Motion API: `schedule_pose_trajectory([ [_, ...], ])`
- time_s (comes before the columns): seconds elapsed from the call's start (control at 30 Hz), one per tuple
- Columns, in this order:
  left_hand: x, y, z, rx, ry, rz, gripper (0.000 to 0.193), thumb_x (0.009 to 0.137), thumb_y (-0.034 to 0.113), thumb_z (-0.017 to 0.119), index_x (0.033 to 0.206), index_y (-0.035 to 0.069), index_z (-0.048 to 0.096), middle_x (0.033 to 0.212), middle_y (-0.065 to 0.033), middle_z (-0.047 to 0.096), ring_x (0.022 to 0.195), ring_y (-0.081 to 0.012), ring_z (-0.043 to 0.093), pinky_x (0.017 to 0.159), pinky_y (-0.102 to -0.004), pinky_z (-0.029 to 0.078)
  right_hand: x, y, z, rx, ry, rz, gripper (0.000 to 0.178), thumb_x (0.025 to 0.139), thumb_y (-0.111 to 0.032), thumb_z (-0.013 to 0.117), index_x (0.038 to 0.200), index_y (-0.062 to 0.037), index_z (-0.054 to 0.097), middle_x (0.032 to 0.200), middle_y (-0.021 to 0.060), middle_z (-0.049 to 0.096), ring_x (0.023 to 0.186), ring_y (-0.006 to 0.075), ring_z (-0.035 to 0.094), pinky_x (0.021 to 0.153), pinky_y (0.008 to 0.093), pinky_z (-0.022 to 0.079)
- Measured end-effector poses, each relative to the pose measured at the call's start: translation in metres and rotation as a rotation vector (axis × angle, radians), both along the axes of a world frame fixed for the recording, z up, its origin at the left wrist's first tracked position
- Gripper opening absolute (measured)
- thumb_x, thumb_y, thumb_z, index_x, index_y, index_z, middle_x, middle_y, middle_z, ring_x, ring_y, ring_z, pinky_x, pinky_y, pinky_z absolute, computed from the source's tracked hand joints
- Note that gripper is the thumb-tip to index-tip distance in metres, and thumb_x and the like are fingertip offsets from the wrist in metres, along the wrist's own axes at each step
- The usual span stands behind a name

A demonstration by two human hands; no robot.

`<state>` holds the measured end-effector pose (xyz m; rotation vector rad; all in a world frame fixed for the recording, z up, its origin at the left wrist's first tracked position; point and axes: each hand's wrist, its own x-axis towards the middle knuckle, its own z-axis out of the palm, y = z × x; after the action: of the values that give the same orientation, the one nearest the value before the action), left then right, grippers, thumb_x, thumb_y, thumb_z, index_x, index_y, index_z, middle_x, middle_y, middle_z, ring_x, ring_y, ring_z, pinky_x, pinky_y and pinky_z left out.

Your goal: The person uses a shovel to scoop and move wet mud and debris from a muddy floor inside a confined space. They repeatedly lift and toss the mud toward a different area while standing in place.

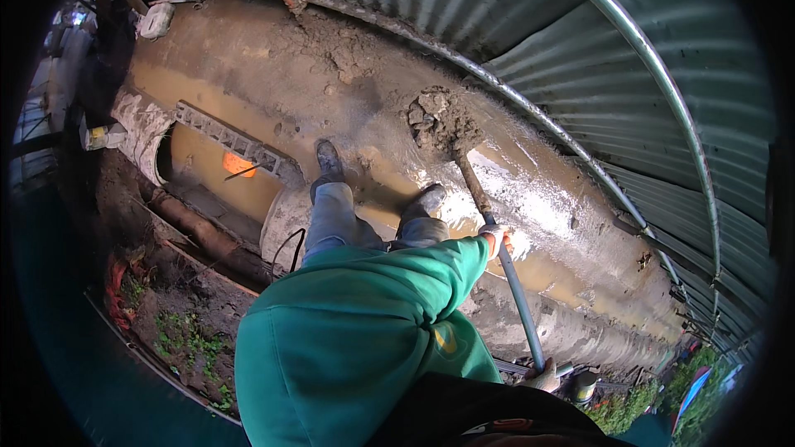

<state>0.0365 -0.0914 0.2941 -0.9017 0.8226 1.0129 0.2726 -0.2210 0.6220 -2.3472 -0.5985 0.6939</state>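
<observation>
Corrugated sheets point(580, 50) | pale container point(156, 21) (upper left) | green weeds point(172, 324)

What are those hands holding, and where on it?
Apparently a long-handled shovel, its head hidden under a clump of mud: the left hand grips partway along the shaft, the right hand its near end.

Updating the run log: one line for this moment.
left hand: around shovel shaft | right hand: at near end | mud: heaped at far end

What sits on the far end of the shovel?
A lumpy heap of mud covers that end of the shovel; the metal beneath is hidden and cannot be made out.
</observation>
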Motion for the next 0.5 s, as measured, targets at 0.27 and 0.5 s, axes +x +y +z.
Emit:
schedule_pose_trajectory([
  [0.27,-0.296,-0.051,-0.008,-0.002,0.145,0.537,0.023,0.097,0.016,0.066,0.081,0.01,0.052,0.065,-0.0042,0.047,0.05,-0.0219,0.051,0.052,-0.0462,0.052,-0.206,0.077,-0.063,-0.1,0.084,0.508,0.032,0.1,-0.032,0.061,0.08,-0.0081,0.052,0.056,0.0018,0.046,0.041,0.0122,0.044,0.035,0.0297,0.03],
  [0.5,-0.728,-0.365,0.125,-0.269,1.023,1.073,0.022,0.091,0.023,0.071,0.082,0.007,0.059,0.063,-0.0084,0.055,0.049,-0.0281,0.057,0.05,-0.0432,0.052,-0.651,-0.008,-0.09,-0.302,0.752,1.048,0.025,0.1,-0.027,0.068,0.093,-0.0035,0.061,0.063,0.0022,0.053,0.046,0.0141,0.05,0.038,0.0299,0.04],
])
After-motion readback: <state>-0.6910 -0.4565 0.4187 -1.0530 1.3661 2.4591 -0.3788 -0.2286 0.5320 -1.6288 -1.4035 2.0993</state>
